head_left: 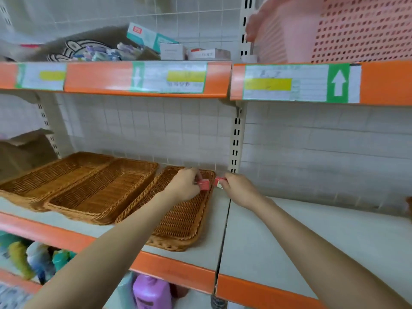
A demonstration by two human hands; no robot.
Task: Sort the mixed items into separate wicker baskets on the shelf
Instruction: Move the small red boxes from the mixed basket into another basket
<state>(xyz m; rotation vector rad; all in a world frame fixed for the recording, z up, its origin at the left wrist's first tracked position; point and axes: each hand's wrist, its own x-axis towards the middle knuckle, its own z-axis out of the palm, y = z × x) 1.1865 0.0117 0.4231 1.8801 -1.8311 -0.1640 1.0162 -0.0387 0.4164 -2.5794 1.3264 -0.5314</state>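
**Placing two red packs at the far end of the right basket**

Nearest the camera: both forearms, reaching from the near edge over the middle shelf toward its far wall. Below the shelf lip, a purple bottle and other bottles, blurred.

Left hand: over the far end of the right basket, fingers closed round a small red pack. The pack sits above the weave; contact with the basket floor cannot be told.

Right hand: just right of the basket's far right corner, pinching a second red pack at the fingertips. This pack is outside the rim, over bare shelf.

Two more baskets to the left, the middle basket and the left basket, both look empty. The mixed stock lies on the top shelf, boxes and wrapped goods, blurred.

Judgement on the step: both packs look alike, so both belong in the right basket.
- Set the left pack flat against the far wall first, leaving near space for later items.
- Bring the right pack leftward over the rim before lowering; the rim is raised and could catch it.
- Lay it beside the first, same face up.
- Risk: the basket overhangs the near shelf edge slightly; avoid pressing on its near end.
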